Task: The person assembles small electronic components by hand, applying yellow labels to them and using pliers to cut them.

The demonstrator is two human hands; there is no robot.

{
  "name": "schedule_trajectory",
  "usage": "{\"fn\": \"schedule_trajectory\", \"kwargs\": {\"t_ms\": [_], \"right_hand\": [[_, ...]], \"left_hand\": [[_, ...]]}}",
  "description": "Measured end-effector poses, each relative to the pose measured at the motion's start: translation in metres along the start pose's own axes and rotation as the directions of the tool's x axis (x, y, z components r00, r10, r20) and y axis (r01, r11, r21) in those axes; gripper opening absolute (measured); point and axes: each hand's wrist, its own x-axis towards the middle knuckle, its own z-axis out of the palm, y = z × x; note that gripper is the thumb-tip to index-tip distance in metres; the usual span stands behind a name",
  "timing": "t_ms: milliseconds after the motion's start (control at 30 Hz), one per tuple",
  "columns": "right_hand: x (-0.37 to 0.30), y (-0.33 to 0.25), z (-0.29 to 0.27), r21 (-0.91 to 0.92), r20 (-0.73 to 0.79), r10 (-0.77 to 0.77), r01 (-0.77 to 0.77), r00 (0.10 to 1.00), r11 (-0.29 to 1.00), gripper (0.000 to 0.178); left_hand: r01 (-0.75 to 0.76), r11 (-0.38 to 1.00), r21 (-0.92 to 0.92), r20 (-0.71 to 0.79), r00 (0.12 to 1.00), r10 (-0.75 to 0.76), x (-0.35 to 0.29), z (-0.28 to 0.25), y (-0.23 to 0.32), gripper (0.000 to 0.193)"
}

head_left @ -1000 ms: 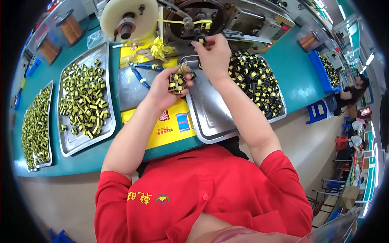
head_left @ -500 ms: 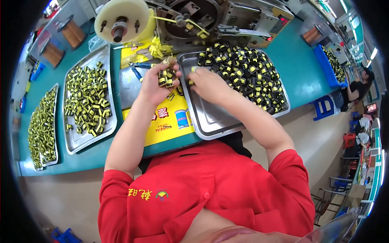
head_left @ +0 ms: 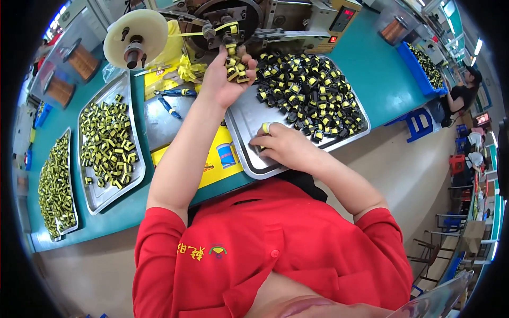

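My left hand [head_left: 220, 82] is up at the winding machine [head_left: 222, 21], fingers curled round several small black-and-yellow coils [head_left: 237, 71]. At its fingertips one more coil [head_left: 231, 49] meets the machine's working head. My right hand [head_left: 289, 148] is low over the near left part of a metal tray [head_left: 244, 124], its fingers bent together. A small dark bit shows under those fingertips, too hidden to name. Yellow tape [head_left: 265, 127] is wrapped round one finger. Black-and-yellow coils [head_left: 313, 95] are heaped in the tray's far and right parts.
Left of me stand a second tray [head_left: 98, 204] and a third pile of coils [head_left: 55, 185]. Blue-handled pliers [head_left: 168, 106] lie on a metal plate [head_left: 154, 124]. A white tape reel [head_left: 135, 34] feeds yellow tape. Copper wire spools [head_left: 82, 58] and a blue bin [head_left: 421, 79] stand farther off.
My left hand has moved up and right to the machine head with its coils. My right hand has moved down toward the tray's near edge. The view has shifted slightly.
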Motion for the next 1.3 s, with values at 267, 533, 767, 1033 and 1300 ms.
{"fn": "schedule_trajectory", "kwargs": {"t_ms": [267,533,767,1033,1300], "right_hand": [[0.032,0.0,-0.026,0.164,-0.182,0.067,-0.037,0.981,0.986,0.035],[0.12,0.012,-0.031,0.064,-0.679,0.121,-0.106,0.724,0.992,0.031],[0.151,0.024,-0.021,0.115,-0.81,0.191,-0.168,0.555,0.979,0.035],[0.155,0.027,-0.018,0.231,-0.826,0.267,-0.135,0.496,0.964,0.035],[0.069,0.047,-0.015,-0.525,-0.375,0.024,-0.234,0.927,0.818,0.033]], "left_hand": [[0.125,0.955,0.269,-0.156,0.984,-0.085,-0.059,-0.025,0.004,0.038],[0.111,0.956,0.272,-0.2,0.978,-0.057,-0.064,-0.043,0.006,0.038],[0.116,0.954,0.276,-0.16,0.984,-0.073,-0.065,-0.038,0.005,0.037],[0.116,0.96,0.255,-0.126,0.988,-0.086,-0.06,-0.042,0.004,0.036],[0.048,0.954,0.297,-0.18,0.984,0.007,-0.066,-0.037,0.004,0.031]]}}
